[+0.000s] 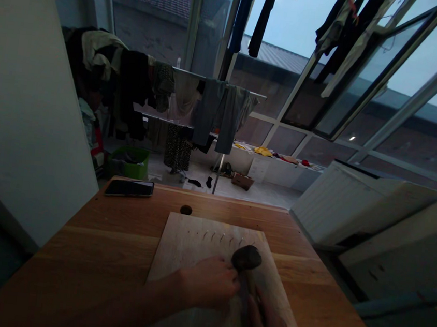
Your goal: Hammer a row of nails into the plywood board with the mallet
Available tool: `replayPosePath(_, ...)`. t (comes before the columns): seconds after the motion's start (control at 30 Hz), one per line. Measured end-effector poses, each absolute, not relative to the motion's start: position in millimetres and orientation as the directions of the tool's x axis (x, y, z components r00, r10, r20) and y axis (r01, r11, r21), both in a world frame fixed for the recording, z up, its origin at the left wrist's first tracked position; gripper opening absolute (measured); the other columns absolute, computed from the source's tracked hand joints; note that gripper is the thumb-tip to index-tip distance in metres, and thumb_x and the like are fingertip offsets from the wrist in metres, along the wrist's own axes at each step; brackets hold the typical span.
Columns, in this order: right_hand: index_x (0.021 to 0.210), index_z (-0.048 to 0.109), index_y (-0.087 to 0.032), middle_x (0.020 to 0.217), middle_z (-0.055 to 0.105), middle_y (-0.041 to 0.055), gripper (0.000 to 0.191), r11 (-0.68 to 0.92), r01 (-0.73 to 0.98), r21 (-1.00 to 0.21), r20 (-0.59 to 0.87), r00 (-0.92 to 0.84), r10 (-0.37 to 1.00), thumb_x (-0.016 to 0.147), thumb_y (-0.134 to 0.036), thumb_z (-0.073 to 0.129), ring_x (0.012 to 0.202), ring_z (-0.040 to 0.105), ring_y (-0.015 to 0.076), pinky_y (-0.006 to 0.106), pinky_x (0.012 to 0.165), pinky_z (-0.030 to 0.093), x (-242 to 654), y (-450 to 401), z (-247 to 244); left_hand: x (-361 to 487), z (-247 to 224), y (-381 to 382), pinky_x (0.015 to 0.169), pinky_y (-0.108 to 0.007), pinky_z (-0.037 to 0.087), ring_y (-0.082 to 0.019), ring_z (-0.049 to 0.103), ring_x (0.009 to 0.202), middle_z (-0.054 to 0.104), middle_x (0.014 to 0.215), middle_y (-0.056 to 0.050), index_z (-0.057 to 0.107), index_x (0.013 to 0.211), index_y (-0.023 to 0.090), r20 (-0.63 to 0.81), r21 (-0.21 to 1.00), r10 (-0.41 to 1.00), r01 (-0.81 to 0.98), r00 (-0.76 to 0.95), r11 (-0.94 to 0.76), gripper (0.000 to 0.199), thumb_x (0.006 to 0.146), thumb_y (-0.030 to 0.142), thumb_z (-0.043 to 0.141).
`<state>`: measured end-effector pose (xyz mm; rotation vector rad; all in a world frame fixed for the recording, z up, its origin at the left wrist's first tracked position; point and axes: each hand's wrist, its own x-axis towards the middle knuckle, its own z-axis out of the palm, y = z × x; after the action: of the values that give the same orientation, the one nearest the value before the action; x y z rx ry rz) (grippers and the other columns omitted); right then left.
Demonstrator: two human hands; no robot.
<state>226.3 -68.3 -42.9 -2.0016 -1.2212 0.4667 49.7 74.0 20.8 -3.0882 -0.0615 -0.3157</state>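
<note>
A dark-headed hammer (246, 258) is in my right hand (269, 322), whose fingers wrap round its light handle. The hammer head is over the far right part of a pale wooden board (178, 250). My left hand (209, 281) is closed just left of the hammer head and handle, above the board; what its fingers pinch, if anything, is hidden. Several thin nails (222, 237) stand in a row along the board's far side. Two small dark dots mark the board to the left of that row.
The board lies on a brown wooden table (116, 246). Beyond it sits a small round dark object (186, 210). A phone (130, 188) lies at the table's far left corner. Behind are clothes on a drying rack (208, 110), a green basket (128, 162) and windows.
</note>
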Motion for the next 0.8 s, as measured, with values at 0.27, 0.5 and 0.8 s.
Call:
replayPosePath(0.27, 0.117, 0.077, -0.019, 0.136, 0.068, 0.0128, 0.059, -0.284, 0.593, -0.753, 0.033, 0.465, 0.885, 0.084, -0.066, 0.057, 0.135, 0.056, 0.0382, 0.048, 0.117, 0.042, 227, -76, -50, 56, 6, 70, 0.062, -0.035, 0.048, -0.021, 0.067, 0.084, 0.072, 0.090, -0.008, 0.070, 0.076, 0.016, 0.248, -0.031, 0.011, 0.019, 0.969, -0.999, 0.013, 0.089, 0.014, 0.069)
replayPosePath(0.5, 0.127, 0.073, -0.015, 0.137, 0.067, 0.0146, 0.060, -0.315, 0.583, -0.749, -0.024, 0.451, 0.892, 0.091, -0.059, 0.054, 0.132, 0.059, 0.0360, 0.045, 0.114, 0.046, 227, -73, -38, 32, 42, 110, 0.064, -0.033, 0.045, -0.024, 0.068, 0.075, 0.072, 0.082, -0.009, 0.068, 0.094, 0.016, 0.130, 0.173, 0.228, 0.204, 0.965, -0.963, 0.010, 0.085, 0.021, 0.067)
replayPosePath(0.8, 0.132, 0.070, -0.013, 0.137, 0.067, 0.0148, 0.063, -0.350, 0.546, -0.761, -0.035, 0.504, 0.863, 0.092, -0.060, 0.053, 0.133, 0.058, 0.0361, 0.049, 0.115, 0.043, 221, -71, -35, -18, 39, 192, 0.064, -0.025, 0.037, -0.017, 0.063, 0.079, 0.072, 0.084, -0.003, 0.071, 0.081, 0.018, -0.015, 0.449, 0.570, 0.515, 0.822, -0.731, 0.011, 0.083, 0.013, 0.062)
